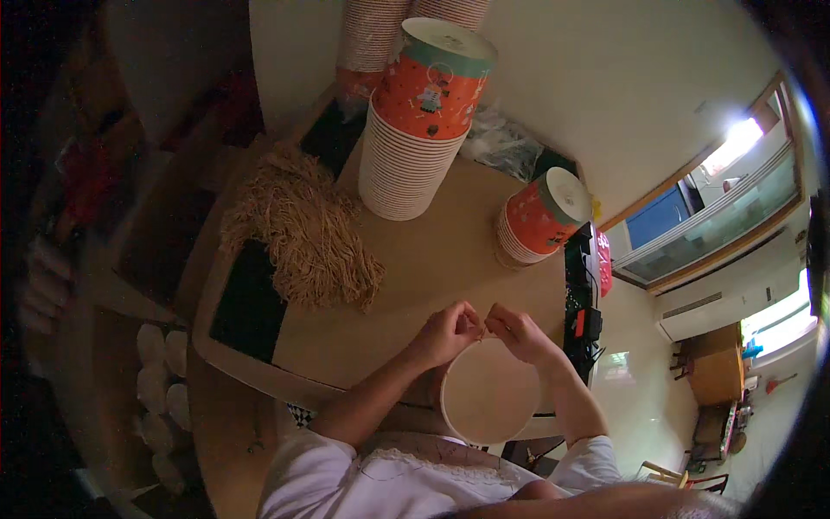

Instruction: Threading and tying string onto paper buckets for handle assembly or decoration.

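A round paper bucket (490, 391), its pale inside or end facing up, sits close to my body at the table's near edge. At its far rim, my left hand (451, 332) and my right hand (520, 335) meet with fingertips pinched. Whatever small thing they pinch there is too fine to make out. Beyond my left hand lies a heap of tan twisted cords (311, 233). Farther off rises a tall stack of paper buckets (411, 156), the upside-down top one orange and green. A shorter orange stack (543, 216) stands to the right.
Brown cardboard (424, 268) covers much of the table. Clear plastic wrapping (503, 143) and more wrapped bucket stacks (372, 39) are at the back. A black and red device (588, 324) with cables sits along the right edge. Pale rounded items (154, 381) stand low at left.
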Motion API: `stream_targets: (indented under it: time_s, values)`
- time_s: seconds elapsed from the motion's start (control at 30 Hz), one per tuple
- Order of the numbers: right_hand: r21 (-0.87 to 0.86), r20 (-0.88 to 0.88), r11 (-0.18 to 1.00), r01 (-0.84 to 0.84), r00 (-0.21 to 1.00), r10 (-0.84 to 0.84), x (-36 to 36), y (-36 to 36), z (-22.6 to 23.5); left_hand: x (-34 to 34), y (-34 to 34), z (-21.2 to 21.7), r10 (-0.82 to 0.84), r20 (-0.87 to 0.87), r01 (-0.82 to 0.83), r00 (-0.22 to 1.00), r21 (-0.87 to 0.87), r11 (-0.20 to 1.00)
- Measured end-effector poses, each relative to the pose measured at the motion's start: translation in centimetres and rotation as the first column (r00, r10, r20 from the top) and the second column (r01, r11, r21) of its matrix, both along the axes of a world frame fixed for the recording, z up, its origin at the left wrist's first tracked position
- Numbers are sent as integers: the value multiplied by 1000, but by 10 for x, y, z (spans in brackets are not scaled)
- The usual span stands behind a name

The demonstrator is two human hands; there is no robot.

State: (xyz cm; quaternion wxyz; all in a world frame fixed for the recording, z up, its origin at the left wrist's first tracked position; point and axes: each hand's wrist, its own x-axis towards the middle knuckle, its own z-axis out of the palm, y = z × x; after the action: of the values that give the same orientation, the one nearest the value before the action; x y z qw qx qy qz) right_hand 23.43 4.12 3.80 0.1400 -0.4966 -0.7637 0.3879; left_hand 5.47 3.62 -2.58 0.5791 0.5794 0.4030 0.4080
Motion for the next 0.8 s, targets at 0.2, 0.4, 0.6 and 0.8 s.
stream_targets:
  time_s: [0.2, 0.4, 0.6, 0.8]
  values:
    - [81, -57, 996, -37, 997, 42, -3, 2, -2, -16, 3, -2, -96, 347, 151, 933, -137, 979]
    - [77, -65, 996, -50, 996, 55, -7, 3, 0, -24, 2, 14, -135, 194, 106, 972, 151, 983]
    - [14, -63, 1000, -9, 998, 10, -8, 4, -1, -20, 3, 9, 4, 4, -5, 1000, 437, 899]
    - [112, -52, 993, 33, 998, -27, -10, 5, -2, -21, 2, 14, -47, 205, 11, 978, 169, 986]
